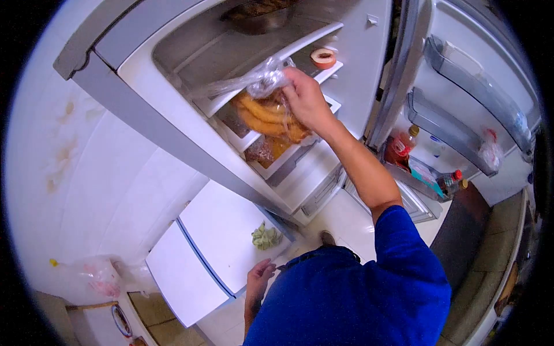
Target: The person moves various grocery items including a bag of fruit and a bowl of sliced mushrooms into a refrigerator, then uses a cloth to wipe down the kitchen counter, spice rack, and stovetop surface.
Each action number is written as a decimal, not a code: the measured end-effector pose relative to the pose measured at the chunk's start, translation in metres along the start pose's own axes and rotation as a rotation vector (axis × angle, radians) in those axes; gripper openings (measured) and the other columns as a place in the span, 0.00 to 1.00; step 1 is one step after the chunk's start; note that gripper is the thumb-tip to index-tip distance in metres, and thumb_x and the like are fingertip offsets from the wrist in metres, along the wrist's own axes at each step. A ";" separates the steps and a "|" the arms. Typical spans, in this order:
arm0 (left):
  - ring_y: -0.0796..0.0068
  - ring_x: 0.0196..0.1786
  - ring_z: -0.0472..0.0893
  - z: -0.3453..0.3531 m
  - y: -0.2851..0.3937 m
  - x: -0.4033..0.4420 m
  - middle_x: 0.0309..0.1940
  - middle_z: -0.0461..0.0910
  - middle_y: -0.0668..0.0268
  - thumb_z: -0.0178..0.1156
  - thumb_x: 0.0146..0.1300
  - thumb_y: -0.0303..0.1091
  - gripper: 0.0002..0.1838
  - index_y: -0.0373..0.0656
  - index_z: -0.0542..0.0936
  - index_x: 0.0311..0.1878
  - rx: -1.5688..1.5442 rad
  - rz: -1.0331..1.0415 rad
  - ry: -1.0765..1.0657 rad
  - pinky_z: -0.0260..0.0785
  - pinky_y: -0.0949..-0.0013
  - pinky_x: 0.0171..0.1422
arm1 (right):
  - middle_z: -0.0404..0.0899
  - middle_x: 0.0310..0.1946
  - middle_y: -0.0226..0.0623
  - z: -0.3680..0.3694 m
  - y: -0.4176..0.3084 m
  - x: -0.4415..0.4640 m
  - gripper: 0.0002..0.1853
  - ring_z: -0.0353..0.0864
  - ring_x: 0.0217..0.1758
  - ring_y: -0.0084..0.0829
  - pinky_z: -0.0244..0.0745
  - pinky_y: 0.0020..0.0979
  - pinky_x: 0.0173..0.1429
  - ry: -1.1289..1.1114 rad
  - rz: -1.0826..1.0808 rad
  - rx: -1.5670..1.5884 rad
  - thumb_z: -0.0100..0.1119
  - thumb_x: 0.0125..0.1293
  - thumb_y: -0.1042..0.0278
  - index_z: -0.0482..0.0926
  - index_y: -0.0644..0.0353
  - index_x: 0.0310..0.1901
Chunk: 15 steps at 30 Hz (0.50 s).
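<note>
A white wall (pixel 92 150) with brownish stains rises on the left, and a pale, glossy floor (pixel 355 233) shows below, with a long dark brown strip (pixel 464 236) on the right. A tall grey-and-white refrigerator (pixel 138 118) stands open, its white-lined door (pixel 467 29) swung to the right. Below the refrigerator's near edge is a low unit with a smooth white top (pixel 216 230), split by a blue-grey strip. The door's translucent grey racks hold bottles, among them a gold-capped one with red on it (pixel 404 144). At the refrigerator's opening, in front of the white shelves, hangs a clear plastic bag of long, golden-brown food pieces (pixel 265 118); the right hand (pixel 303 98) grasps its gathered top. The left hand (pixel 261 277) is low beside the blue shirt (pixel 346 300), near the white top, fingers loosely bent; whether it holds anything I cannot tell. A crumpled, pale green bundle (pixel 266 236) lies on that top. Smallest is a halved, orange-skinned round fruit (pixel 323 58) on a shelf.
</note>
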State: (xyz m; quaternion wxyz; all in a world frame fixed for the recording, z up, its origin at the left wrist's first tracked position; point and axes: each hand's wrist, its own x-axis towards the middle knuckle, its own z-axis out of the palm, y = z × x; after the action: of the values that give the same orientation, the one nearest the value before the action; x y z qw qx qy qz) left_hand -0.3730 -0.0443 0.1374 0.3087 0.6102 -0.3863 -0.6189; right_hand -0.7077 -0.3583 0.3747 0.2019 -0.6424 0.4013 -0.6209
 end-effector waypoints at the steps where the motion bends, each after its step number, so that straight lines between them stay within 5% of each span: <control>1: 0.69 0.49 0.83 0.001 -0.001 -0.003 0.48 0.84 0.57 0.60 0.69 0.29 0.20 0.33 0.75 0.62 -0.031 -0.006 0.018 0.76 0.67 0.54 | 0.78 0.39 0.42 -0.002 -0.012 0.001 0.11 0.78 0.48 0.40 0.72 0.37 0.54 -0.065 -0.185 -0.165 0.52 0.66 0.78 0.76 0.65 0.49; 2: 0.70 0.49 0.83 0.001 -0.004 -0.008 0.47 0.84 0.57 0.60 0.69 0.29 0.20 0.33 0.75 0.62 -0.063 -0.017 0.039 0.76 0.68 0.54 | 0.78 0.39 0.46 -0.003 -0.021 0.000 0.11 0.78 0.48 0.48 0.72 0.40 0.55 -0.132 -0.368 -0.325 0.53 0.64 0.79 0.76 0.65 0.48; 3: 0.70 0.49 0.83 0.001 -0.006 -0.011 0.47 0.84 0.57 0.60 0.69 0.29 0.20 0.33 0.75 0.62 -0.068 -0.022 0.053 0.76 0.68 0.54 | 0.75 0.41 0.51 -0.004 -0.026 -0.001 0.11 0.74 0.49 0.56 0.71 0.45 0.55 -0.214 -0.318 -0.342 0.53 0.62 0.79 0.76 0.65 0.46; 15: 0.73 0.48 0.82 0.007 -0.007 0.000 0.47 0.85 0.60 0.62 0.68 0.31 0.21 0.33 0.75 0.62 0.032 0.004 0.065 0.75 0.70 0.53 | 0.76 0.41 0.50 0.005 -0.026 -0.004 0.10 0.75 0.48 0.54 0.72 0.43 0.52 -0.055 -0.396 -0.269 0.54 0.59 0.79 0.76 0.65 0.44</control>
State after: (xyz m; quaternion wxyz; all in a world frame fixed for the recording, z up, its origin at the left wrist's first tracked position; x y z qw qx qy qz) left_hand -0.3788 -0.0403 0.1307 0.3126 0.6340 -0.3870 -0.5920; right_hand -0.6960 -0.3405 0.3910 -0.0004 -0.7465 0.3409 -0.5715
